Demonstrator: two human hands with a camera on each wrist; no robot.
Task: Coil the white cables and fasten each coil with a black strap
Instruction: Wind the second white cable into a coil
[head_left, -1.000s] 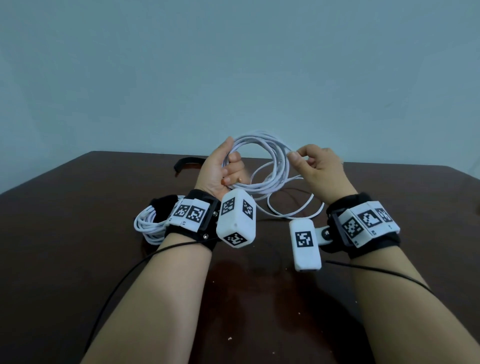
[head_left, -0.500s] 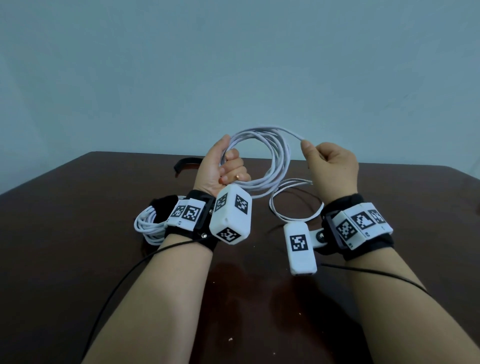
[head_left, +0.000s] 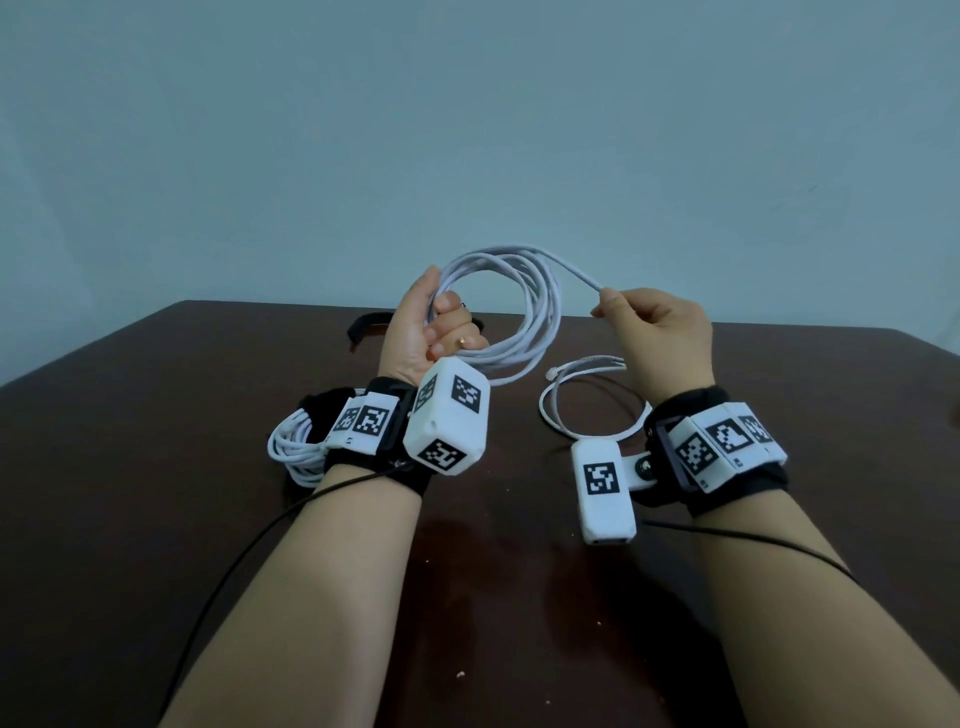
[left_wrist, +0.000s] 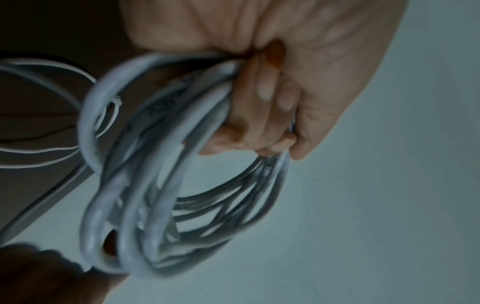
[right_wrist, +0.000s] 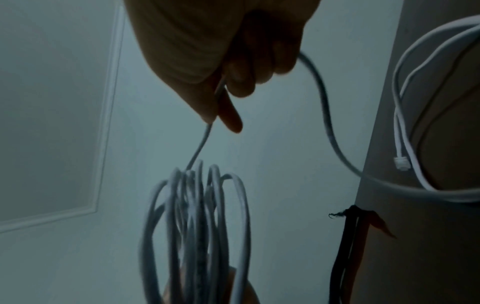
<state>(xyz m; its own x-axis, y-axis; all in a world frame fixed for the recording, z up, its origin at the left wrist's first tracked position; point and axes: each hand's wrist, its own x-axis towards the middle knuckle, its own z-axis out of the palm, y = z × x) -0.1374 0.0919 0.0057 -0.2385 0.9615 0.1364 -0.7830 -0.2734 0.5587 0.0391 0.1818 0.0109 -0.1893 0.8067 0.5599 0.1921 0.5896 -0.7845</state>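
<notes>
Above the dark brown table (head_left: 156, 519), head view: left hand (head_left: 421, 332) curls fingers and thumb round a round coil of smooth white cable (head_left: 540, 306), held upright off the surface. From the coil's top one strand runs across to the right hand (head_left: 660, 332), pinched between thumb and fingertip. Below that pinch the loose tail (head_left: 587, 431) lies on the table in a thin loop ending in a small plug. Behind the left wrist sits a finished coil (head_left: 291, 447) bound in black. Beyond the left fist, a curved black strap (head_left: 363, 327) lies flat.

Left wrist view: fingers (left_wrist: 262, 107) clamped on the bundle (left_wrist: 161, 185) of several glossy round loops.

Right wrist view: thumb and forefinger (right_wrist: 228, 115) closed on the single strand (right_wrist: 202, 144); coil (right_wrist: 194, 226) hangs below the pinch; strap (right_wrist: 345, 246) beside it, dark and flat.
</notes>
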